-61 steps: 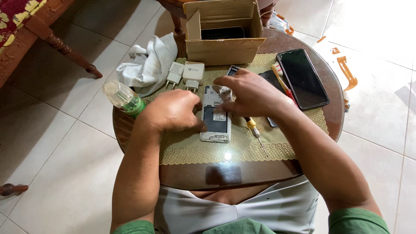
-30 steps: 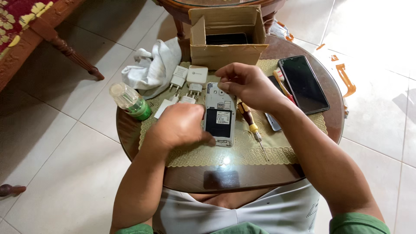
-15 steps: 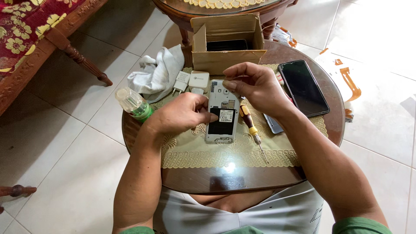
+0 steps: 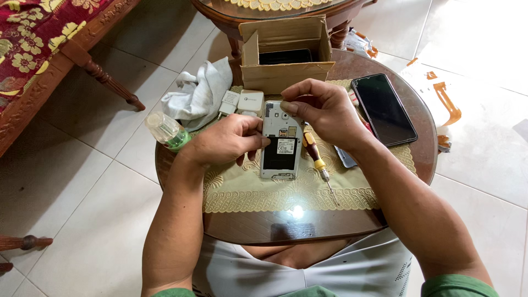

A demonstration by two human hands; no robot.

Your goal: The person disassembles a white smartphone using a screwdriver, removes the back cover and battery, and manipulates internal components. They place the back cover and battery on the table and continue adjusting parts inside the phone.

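Phone: white opened phone (image 4: 281,141) with its back cover off, lying face down on the beige lace mat (image 4: 264,192) near the middle of the round wooden table (image 4: 423,148).
Left hand: my left hand (image 4: 223,143) rests on the mat at the phone's left edge, fingers curled, thumb and fingertips pressed against that side; nothing is lifted, it only steadies the phone.
Right hand: my right hand (image 4: 324,113) hovers over the phone's top end, thumb and forefinger pinched together just above the upper right corner; I cannot tell whether anything small sits between them.
Screwdriver: red and yellow screwdriver (image 4: 317,158) lies on the mat just right of the phone, tip pointing toward me, untouched.
Black phone: second phone (image 4: 383,109), dark screen up, lies well to the right.
Box: open cardboard box (image 4: 286,52) stands at the far edge of the table.
Chargers: white plug adapters (image 4: 245,102) lie just beyond my left hand.
Cloth: white cloth (image 4: 201,93) is bunched at the table's left rim.
Bottle: clear bottle (image 4: 166,131) with green liquid lies at the left edge.
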